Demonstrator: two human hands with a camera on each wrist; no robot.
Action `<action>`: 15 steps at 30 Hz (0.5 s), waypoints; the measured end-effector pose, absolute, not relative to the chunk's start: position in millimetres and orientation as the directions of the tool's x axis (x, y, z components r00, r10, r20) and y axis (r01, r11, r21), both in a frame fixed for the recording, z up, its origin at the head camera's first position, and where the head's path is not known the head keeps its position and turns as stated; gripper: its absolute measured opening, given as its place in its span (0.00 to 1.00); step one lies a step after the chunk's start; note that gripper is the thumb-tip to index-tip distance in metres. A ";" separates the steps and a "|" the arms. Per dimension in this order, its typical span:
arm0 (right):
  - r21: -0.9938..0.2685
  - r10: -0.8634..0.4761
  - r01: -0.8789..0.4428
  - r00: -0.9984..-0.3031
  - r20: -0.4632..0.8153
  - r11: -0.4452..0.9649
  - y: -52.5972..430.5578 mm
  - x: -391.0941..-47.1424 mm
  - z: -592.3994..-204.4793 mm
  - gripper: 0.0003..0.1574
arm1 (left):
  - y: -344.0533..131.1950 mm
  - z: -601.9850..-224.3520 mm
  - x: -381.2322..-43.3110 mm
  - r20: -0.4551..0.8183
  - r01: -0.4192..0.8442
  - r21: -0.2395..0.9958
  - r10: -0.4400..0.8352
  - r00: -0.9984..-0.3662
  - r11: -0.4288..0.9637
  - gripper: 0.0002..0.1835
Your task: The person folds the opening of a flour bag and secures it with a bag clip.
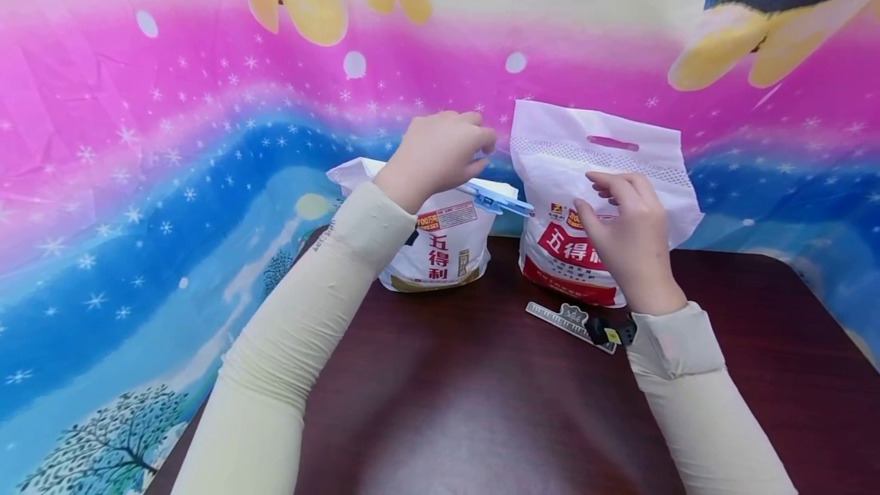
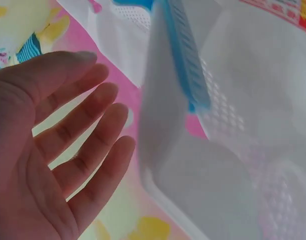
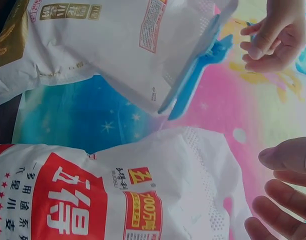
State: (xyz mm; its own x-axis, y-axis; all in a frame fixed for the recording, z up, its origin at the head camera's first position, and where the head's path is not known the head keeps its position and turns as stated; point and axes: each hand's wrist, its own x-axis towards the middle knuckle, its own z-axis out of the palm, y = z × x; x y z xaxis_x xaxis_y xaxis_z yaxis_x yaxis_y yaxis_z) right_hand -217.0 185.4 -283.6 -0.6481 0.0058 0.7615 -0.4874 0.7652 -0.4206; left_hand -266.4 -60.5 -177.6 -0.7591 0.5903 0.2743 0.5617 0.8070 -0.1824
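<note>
The left flour bag (image 1: 474,243) stands upright with its top folded over. A blue sealing clip (image 1: 505,203) clamps that fold. My left hand (image 1: 440,155) hovers just above this bag's top, and in the left wrist view its fingers (image 2: 88,140) are spread and loosely bent, apart from the clip. Beside it, the right flour bag (image 1: 557,151) stands with its handle-cut top unfolded. My right hand (image 1: 629,231) hangs before the upper front of that bag, thumb apart from the fingers, nothing between them.
A silver ruler clip (image 1: 560,319) with a bear-shaped grip lies on the dark wooden table (image 1: 440,403) in front of the right bag. Close behind the bags hangs a colourful printed cloth (image 1: 206,136). A black strap (image 1: 612,331) is on the right wrist.
</note>
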 end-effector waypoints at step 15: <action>-0.462 0.089 -0.416 -0.660 0.746 0.783 210.0 -203.0 -289.1 0.28 | -20.5 -179.6 -255.1 0.354 0.588 -0.233 0.631 -0.691 0.775 0.17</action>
State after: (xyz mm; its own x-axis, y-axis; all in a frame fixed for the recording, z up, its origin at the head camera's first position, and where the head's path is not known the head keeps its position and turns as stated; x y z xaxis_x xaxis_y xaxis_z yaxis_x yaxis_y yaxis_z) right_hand -203.0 210.0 -289.1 -0.6604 0.0889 0.7456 -0.4164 0.7829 -0.4622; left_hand -255.1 -20.5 -179.6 -0.6910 0.6305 0.3535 0.5877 0.7748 -0.2332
